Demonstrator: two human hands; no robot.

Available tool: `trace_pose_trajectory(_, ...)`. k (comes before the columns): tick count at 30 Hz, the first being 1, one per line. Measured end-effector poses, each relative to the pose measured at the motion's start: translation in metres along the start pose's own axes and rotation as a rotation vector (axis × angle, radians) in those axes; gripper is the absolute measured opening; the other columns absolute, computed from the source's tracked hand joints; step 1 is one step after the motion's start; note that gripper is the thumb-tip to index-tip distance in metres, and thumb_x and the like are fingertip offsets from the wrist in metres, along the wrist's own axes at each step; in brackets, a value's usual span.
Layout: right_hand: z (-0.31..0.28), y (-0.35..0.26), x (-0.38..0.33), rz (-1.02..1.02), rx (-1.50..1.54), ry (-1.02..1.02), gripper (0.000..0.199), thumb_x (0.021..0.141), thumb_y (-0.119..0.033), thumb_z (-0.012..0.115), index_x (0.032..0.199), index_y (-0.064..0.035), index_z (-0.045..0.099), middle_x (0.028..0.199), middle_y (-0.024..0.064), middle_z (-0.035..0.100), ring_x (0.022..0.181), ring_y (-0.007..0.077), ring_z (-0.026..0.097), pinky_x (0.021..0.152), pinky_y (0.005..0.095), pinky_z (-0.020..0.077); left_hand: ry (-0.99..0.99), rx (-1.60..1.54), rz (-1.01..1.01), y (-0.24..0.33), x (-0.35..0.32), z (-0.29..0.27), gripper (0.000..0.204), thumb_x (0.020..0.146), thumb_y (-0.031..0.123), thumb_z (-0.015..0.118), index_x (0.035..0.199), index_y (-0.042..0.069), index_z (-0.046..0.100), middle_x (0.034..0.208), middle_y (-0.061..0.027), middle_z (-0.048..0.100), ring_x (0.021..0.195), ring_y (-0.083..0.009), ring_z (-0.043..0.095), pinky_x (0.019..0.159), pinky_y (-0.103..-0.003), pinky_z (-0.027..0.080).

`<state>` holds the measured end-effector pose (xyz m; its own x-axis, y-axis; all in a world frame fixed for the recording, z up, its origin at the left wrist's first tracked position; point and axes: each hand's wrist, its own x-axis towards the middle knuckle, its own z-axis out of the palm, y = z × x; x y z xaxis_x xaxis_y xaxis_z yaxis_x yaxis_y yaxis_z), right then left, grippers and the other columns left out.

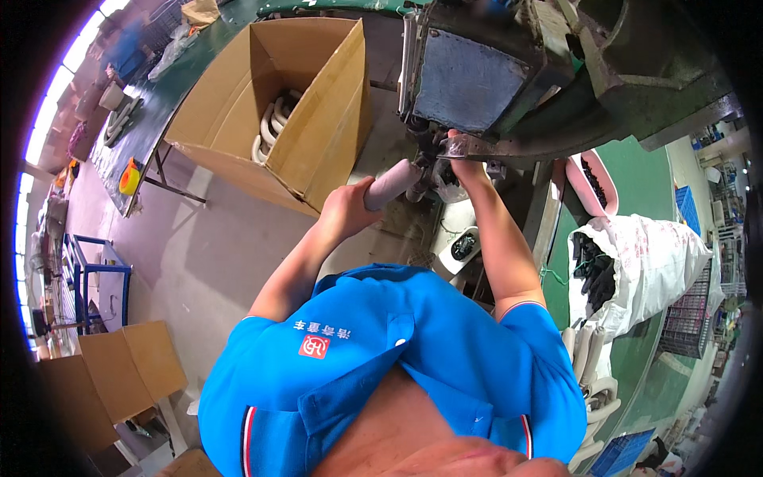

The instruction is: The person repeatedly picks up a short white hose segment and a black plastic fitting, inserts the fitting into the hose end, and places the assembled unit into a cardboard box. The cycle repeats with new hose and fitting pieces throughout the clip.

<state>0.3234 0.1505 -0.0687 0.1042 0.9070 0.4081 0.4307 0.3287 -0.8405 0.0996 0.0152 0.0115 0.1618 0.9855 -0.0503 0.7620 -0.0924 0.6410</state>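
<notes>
My left hand [347, 210] is closed round a thick, pale grey-pink tube-shaped piece [393, 184]. The far end of that piece meets the dark metal fittings [425, 151] under a machine [469, 79] with a blue-grey front plate. My right hand [467, 167] reaches up to the same fittings, just under a curved metal arm [509, 149]. That arm covers part of the hand, so its grip is hidden. Clear plastic [450, 189] hangs close to the right hand. Below the fittings is a white container [459, 251] with small black parts in it.
An open cardboard box [334, 119] holding pale curved pieces [274, 127] stands to the left. Behind it runs a green table [159, 111]. At right, a green bench [644, 183] bears a pink tub [592, 187] and a white sack [652, 262] with black items.
</notes>
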Motion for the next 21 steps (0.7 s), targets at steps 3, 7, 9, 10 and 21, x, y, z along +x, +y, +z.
trace_pose_trajectory(3,-0.009,0.016,-0.007,-0.075,-0.103,-0.025,0.031,0.094,-0.032,0.045,0.087,-0.0052,0.059,0.084,0.0087,0.060,0.081,0.0193,0.055,0.074,0.0376,0.0436,0.024,0.106,0.019,0.006,-0.008,-0.009,0.045,0.061,0.018,0.066,0.106,0.011,0.059,0.086,-0.0203,0.063,0.084,-0.0380,0.060,0.072,-0.043,0.049)
trace_pose_trajectory(7,-0.006,0.020,0.001,-0.207,-0.239,-0.015,0.025,0.093,-0.025,0.047,0.085,-0.0028,0.055,0.086,0.0106,0.058,0.083,0.0222,0.054,0.076,0.0377,0.0434,-0.116,-0.034,0.113,-0.022,0.015,-0.004,0.047,0.061,0.021,0.068,0.106,0.009,0.060,0.084,-0.0195,0.064,0.080,-0.0330,0.063,0.071,-0.040,0.049)
trace_pose_trajectory(9,-0.011,-0.011,0.008,-0.090,-0.152,-0.132,0.023,0.092,-0.024,0.048,0.087,-0.0031,0.055,0.086,0.0117,0.058,0.084,0.0239,0.054,0.076,0.0388,0.0433,-0.170,-0.163,0.079,-0.040,0.023,0.009,0.049,0.062,0.021,0.069,0.107,0.006,0.059,0.085,-0.0193,0.064,0.078,-0.0246,0.065,0.071,-0.037,0.049)
trace_pose_trajectory(10,-0.013,-0.026,0.009,-0.026,-0.113,-0.195,0.022,0.092,-0.024,0.048,0.088,-0.0032,0.055,0.086,0.0122,0.058,0.085,0.0247,0.055,0.076,0.0393,0.0433,-0.156,-0.153,0.071,-0.047,0.022,0.013,0.049,0.062,0.020,0.069,0.108,0.005,0.059,0.086,-0.0194,0.064,0.078,-0.0227,0.065,0.072,-0.036,0.049)
trace_pose_trajectory(21,-0.024,0.030,-0.011,0.434,0.174,-0.268,0.036,0.095,-0.037,0.042,0.105,-0.0042,0.052,0.078,0.0102,0.053,0.066,0.0185,0.050,0.059,0.0323,0.0390,-0.113,0.055,0.097,-0.052,0.033,0.008,0.050,0.064,0.026,0.069,0.111,0.011,0.059,0.098,-0.0176,0.064,0.092,-0.0354,0.060,0.078,-0.043,0.049)
